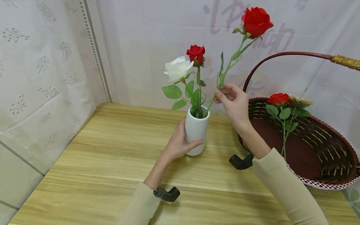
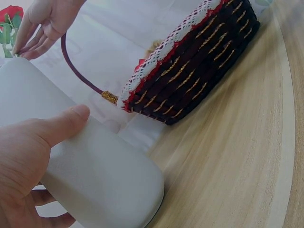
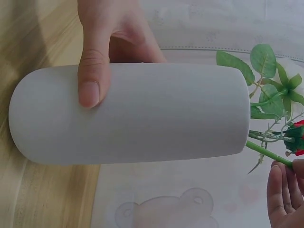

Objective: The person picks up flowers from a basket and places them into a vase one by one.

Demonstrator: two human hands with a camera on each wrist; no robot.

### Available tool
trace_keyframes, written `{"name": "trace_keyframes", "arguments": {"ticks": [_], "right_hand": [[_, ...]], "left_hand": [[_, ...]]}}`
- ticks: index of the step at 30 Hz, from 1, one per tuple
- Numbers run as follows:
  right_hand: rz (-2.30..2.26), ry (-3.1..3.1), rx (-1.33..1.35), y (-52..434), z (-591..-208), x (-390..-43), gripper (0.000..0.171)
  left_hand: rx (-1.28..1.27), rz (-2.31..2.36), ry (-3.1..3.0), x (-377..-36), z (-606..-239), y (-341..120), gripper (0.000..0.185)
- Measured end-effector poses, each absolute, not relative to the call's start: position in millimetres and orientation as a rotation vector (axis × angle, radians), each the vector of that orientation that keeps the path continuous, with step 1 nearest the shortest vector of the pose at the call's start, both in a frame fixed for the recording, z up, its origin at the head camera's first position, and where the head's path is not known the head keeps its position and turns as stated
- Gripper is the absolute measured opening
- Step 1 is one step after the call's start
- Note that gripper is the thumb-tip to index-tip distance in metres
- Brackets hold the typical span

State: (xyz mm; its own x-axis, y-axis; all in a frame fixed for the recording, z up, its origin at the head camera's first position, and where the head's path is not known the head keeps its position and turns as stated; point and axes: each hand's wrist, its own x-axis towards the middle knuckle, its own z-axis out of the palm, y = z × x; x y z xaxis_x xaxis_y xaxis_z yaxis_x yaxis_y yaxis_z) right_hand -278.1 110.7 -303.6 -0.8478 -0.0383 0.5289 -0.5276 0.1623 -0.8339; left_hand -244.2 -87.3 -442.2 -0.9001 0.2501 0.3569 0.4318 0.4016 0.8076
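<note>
My left hand (image 1: 179, 142) grips a white vase (image 1: 196, 133) standing on the table, thumb across its front and the other fingers behind. A white rose (image 1: 178, 69) and a small red rose (image 1: 196, 54) stand in the vase, leaning left and nearly upright. With thumb and fingertips, my right hand (image 1: 234, 102) pinches the green stem of a tall red rose (image 1: 257, 22). That stem slants down to the left, its lower end inside the vase mouth and hidden by the wall. In the right wrist view the pinched stem (image 3: 268, 152) crosses the vase rim.
A dark woven basket (image 1: 337, 151) with a tall handle and lace rim stands at the right. Inside it lie another red rose (image 1: 279, 98) and a dried-looking yellowish bloom (image 1: 300, 101). Patterned white cloth (image 1: 147, 47) hangs behind the wooden table (image 1: 117, 157).
</note>
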Motion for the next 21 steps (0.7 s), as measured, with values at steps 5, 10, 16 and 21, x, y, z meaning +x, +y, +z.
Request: {"name": "trace_keyframes", "arguments": {"ticks": [5, 10, 16, 21], "right_hand": [[1.730, -2.071, 0.549, 108.9, -306.8, -278.6, 0.028], [1.738, -2.089, 0.565, 106.5, -312.9, -278.8, 0.026], [1.702, -2.140, 0.578, 104.5, -319.2, -279.1, 0.027], [1.706, -2.139, 0.596, 103.6, -321.5, -279.4, 0.025]], "left_hand": [[-0.603, -1.521, -2.477, -244.6, -442.6, -87.5, 0.105], [-0.602, -1.514, -2.480, -244.4, -442.2, -87.6, 0.105], [-0.609, -1.501, -2.479, -244.0, -442.2, -87.6, 0.105], [-0.616, -1.498, -2.472, -244.4, -442.5, -87.7, 0.104]]}}
